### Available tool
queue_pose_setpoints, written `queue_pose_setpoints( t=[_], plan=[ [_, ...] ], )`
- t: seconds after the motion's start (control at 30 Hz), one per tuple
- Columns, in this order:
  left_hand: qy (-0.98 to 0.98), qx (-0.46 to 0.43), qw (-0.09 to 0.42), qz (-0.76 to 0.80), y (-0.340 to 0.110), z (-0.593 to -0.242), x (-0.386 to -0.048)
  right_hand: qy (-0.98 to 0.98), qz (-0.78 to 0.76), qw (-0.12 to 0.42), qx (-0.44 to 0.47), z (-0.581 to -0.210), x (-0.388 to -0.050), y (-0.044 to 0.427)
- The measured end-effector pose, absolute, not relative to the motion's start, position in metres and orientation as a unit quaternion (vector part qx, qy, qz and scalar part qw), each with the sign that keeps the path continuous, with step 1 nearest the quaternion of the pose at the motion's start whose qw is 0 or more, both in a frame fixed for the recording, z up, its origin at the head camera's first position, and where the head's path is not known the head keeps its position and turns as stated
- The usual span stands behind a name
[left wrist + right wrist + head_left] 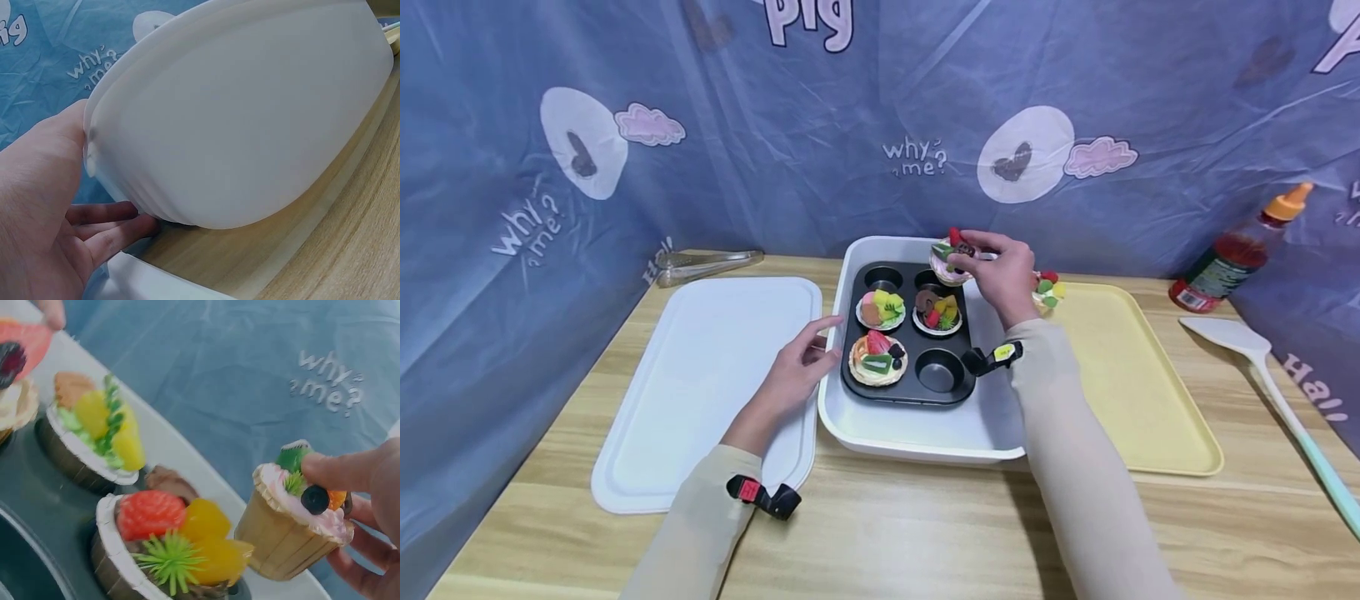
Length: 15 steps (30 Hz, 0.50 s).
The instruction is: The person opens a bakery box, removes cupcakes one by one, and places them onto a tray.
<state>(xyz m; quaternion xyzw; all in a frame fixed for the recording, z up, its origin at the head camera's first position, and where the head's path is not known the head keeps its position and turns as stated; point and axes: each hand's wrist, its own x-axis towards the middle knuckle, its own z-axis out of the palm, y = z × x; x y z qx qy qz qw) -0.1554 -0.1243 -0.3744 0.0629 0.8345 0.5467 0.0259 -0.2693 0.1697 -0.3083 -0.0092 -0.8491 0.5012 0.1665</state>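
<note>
My right hand (1006,271) pinches a fruit tart (951,260) above the far right of a dark muffin tin (912,392). In the right wrist view, this tart (290,528) has a tan cup, pink cream and fruit, with the thumb on its topping. The tin lies in a white bin (917,442). It holds a yellow-topped tart (881,309), a chocolate and orange tart (937,313) and a strawberry tart (877,360). My left hand (793,371) rests against the bin's left side. In the left wrist view, its fingers (109,240) touch the lower wall.
A white tray (715,367) lies left of the bin and a yellow tray (1150,392) right of it. Another fruit tart (1047,292) shows partly behind the right hand. Metal tongs (707,265), a sauce bottle (1236,254) and a white spatula (1232,335) lie or stand farther out.
</note>
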Motion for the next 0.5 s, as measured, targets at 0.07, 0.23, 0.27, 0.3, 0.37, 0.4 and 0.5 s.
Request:
queue_pose_setpoints(
  t=[0.07, 0.23, 0.27, 0.3, 0.37, 0.4, 0.5],
  plan=[
    [0.836, 0.063, 0.026, 0.545, -0.124, -0.375, -0.155, -0.844, 0.51, 0.165, -0.017, -0.307, -0.266, 0.173],
    [0.838, 0.062, 0.026, 0.541, -0.123, -0.375, -0.156, -0.835, 0.525, 0.161, -0.028, -0.309, -0.261, 0.183],
    [0.838, 0.062, 0.027, 0.541, -0.123, -0.376, -0.156, -0.833, 0.529, 0.159, -0.031, -0.309, -0.26, 0.185],
    [0.838, 0.061, 0.027, 0.541, -0.122, -0.376, -0.157, -0.833, 0.53, 0.156, -0.035, -0.31, -0.259, 0.186],
    [0.838, 0.06, 0.027, 0.542, -0.122, -0.377, -0.157, -0.83, 0.536, 0.151, -0.041, -0.311, -0.259, 0.189],
    [0.838, 0.058, 0.026, 0.543, -0.122, -0.377, -0.157, -0.826, 0.542, 0.148, -0.043, -0.312, -0.259, 0.191],
    [0.837, 0.057, 0.024, 0.544, -0.123, -0.377, -0.156, -0.81, 0.568, 0.139, -0.049, -0.313, -0.258, 0.193]
  ],
)
